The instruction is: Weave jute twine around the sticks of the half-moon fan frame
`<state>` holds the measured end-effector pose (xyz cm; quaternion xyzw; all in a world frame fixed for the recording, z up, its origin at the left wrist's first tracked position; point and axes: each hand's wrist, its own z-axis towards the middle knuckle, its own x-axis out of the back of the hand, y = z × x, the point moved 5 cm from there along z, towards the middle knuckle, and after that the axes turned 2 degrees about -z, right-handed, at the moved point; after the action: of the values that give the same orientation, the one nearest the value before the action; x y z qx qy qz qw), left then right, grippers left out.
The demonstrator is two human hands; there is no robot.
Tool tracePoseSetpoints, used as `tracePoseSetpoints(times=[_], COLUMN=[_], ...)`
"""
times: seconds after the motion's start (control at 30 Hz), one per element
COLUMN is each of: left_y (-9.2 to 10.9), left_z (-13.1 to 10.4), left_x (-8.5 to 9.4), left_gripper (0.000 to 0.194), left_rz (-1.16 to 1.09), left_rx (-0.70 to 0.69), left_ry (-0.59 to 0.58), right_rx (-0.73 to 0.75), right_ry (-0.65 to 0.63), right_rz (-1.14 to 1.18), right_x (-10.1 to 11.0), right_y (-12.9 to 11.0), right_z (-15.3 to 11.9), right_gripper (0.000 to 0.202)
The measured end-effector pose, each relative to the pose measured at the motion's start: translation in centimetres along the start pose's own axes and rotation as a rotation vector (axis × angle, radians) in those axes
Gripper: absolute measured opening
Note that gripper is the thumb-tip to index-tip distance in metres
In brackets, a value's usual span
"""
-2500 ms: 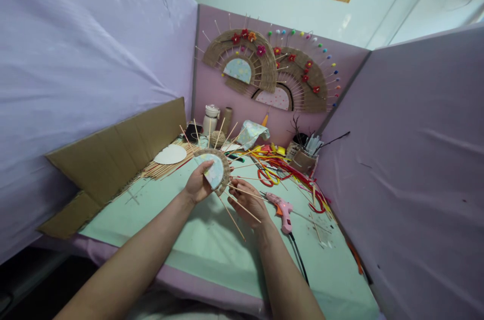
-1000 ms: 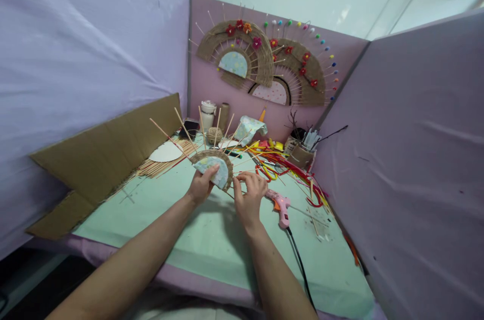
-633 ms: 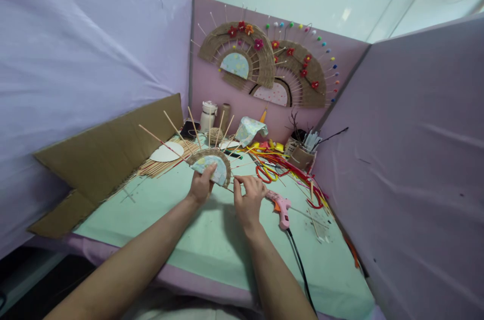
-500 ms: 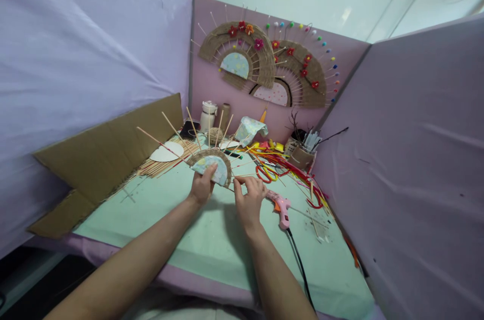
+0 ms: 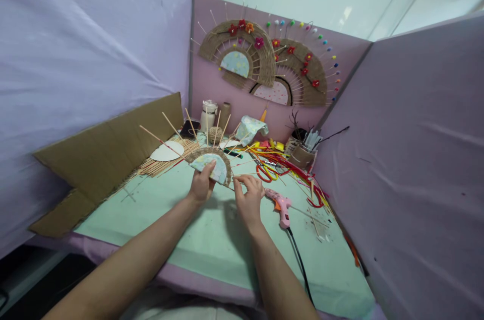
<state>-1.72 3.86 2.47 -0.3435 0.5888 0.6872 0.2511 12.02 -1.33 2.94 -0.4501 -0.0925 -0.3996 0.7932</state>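
Observation:
A half-round piece with a pale floral face, a band of brown twine and thin sticks fanning outward is held above the table. My left hand grips its lower edge, thumb on the floral face. At the right end of the twine band, my right hand is closed in a pinch; what lies between its fingertips is too small to make out. A pink glue gun lies just right of my right hand.
Scissors and coloured pipe cleaners lie at the right. Behind are a white bottle, a twine ball and a holder. Loose sticks, a white oval and cardboard are at the left. Two finished fans hang behind.
The half-round piece has turned and shifted slightly, with its sticks moving a little. Both hands keep nearly the same places.

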Motion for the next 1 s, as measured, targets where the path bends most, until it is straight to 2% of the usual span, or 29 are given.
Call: tracePoseSetpoints(times=[0.3,0.43,0.6,0.77,1.0], left_y=[-0.3,-0.3,-1.1,-2.1,-1.7], left_z=[-0.5,-0.3,0.1,-0.2,0.0], left_x=[-0.3,-0.2,0.0,0.0,0.0], left_gripper=[0.025,0.024,0.027,0.031,0.035], left_rz=[0.064,0.091,0.155,0.357,0.345], left_rx=[0.021,0.039,0.185,0.347,0.307], left_ry=[-0.055,-0.074,-0.141,-0.302,-0.300], right_rx=[0.144,0.158,0.133,0.101,0.130], right_ry=[-0.072,-0.095,-0.087,-0.072,-0.075], right_rz=[-0.092,-0.085,-0.086,-0.101,-0.155], right_x=[-0.5,-0.4,-0.3,-0.2,-0.3], right_y=[-0.9,-1.1,-0.9,-0.5,-0.4], right_z=[-0.3,-0.3,-0.4,-0.3,-0.2], right_gripper=[0.015,0.012,0.014,0.017,0.021])
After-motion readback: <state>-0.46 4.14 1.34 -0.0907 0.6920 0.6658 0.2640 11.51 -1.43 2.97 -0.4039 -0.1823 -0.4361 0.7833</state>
